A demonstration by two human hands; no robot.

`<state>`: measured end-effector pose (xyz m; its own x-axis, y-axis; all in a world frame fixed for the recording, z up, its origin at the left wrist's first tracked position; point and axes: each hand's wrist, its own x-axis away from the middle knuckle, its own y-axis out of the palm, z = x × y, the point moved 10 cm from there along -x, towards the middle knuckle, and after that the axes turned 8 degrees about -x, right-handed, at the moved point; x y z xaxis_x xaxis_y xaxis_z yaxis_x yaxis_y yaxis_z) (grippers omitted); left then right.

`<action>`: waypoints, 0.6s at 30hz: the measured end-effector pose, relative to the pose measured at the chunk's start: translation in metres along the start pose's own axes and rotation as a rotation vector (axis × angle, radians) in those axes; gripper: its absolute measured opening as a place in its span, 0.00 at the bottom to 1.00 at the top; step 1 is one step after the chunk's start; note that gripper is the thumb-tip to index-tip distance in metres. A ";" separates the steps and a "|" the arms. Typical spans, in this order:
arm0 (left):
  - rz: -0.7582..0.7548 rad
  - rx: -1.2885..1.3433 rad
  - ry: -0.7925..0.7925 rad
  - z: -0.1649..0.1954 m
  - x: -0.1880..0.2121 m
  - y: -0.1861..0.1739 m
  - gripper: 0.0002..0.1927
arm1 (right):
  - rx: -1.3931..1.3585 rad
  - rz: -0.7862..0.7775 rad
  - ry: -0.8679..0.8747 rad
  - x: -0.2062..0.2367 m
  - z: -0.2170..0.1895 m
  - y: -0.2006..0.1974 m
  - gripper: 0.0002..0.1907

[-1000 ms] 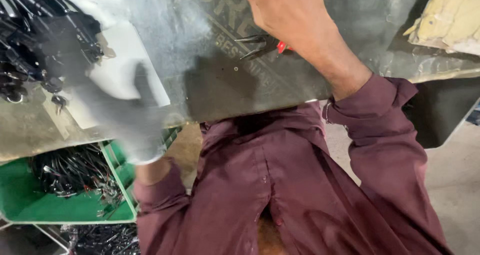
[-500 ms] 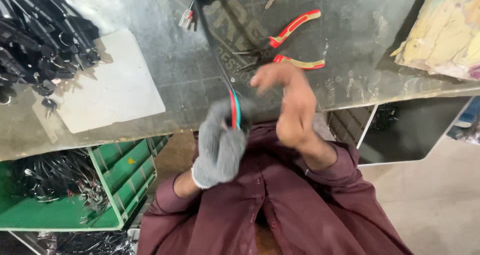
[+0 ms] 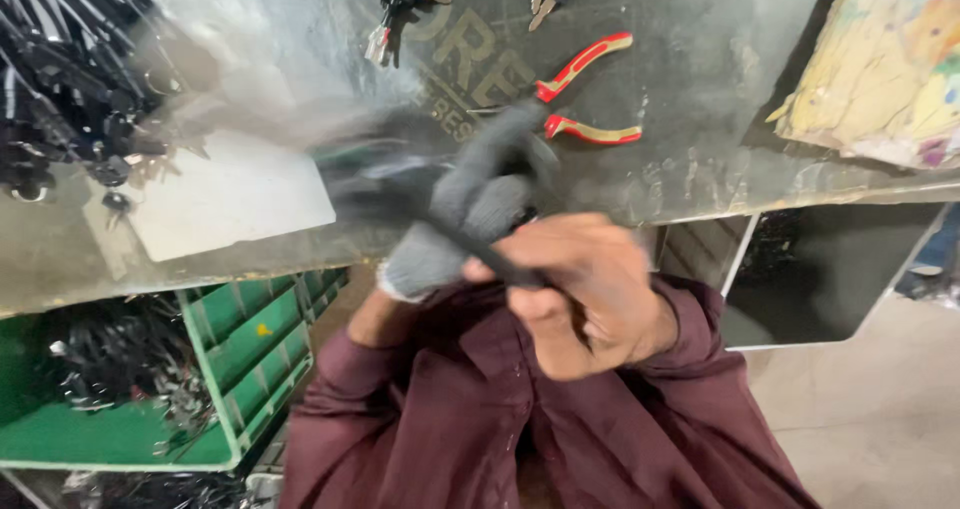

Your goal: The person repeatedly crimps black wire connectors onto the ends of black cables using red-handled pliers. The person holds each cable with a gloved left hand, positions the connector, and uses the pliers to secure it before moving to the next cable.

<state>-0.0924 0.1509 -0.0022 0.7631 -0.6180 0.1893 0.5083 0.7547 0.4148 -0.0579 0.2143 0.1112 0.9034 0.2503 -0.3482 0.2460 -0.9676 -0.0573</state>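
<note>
A scuffed grey metal tabletop point(image 3: 700, 159) fills the upper view, with a green crate point(image 3: 250, 359) under its near edge. Just in front of that edge, the bare right hand point(image 3: 590, 294) has its fingers point(image 3: 545, 304) curled shut around a thin black cable point(image 3: 490, 257). The cable runs up-left across the gloved left hand point(image 3: 470, 209), whose grip is too blurred to tell. Red-handled pliers point(image 3: 585, 94) lie on the tabletop just beyond the glove.
</note>
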 end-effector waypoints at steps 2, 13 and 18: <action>0.124 -0.002 0.212 0.032 0.007 -0.016 0.17 | 0.404 0.011 -0.104 0.015 0.004 -0.003 0.07; 0.518 -0.341 0.131 -0.020 0.055 -0.072 0.08 | 0.794 0.103 -0.098 0.016 0.039 -0.020 0.15; 0.035 -0.662 0.496 0.019 0.045 0.032 0.33 | -0.431 0.202 0.086 -0.001 0.017 -0.044 0.18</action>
<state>-0.0495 0.1431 0.0370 0.7913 -0.5400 -0.2869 0.4930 0.8410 -0.2230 -0.0755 0.2557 0.0984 0.9694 0.0781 -0.2326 0.1691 -0.8996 0.4026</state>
